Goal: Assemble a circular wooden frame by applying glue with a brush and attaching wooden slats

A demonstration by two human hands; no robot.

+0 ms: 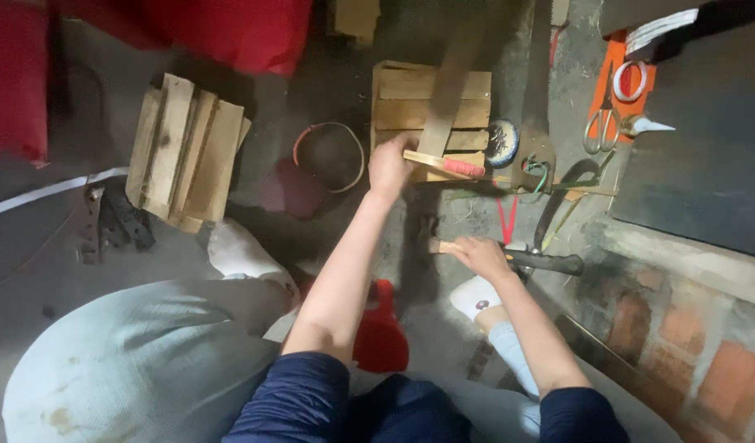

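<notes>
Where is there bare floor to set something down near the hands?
Bare floor lies between the bucket and the loose wooden pallet, and behind that pallet. It is crowded right of the left hand: slatted crate, scissors, tape roll. The right hand holds a dark-handled tool.

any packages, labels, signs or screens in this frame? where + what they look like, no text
No screens or signs show.
Round tin: on the floor right of the wooden crate, dark blue patterned top, pale rim.
Tape roll: top right on an orange sheet, white ring edged red.
Any labels are too small to tell.
</notes>
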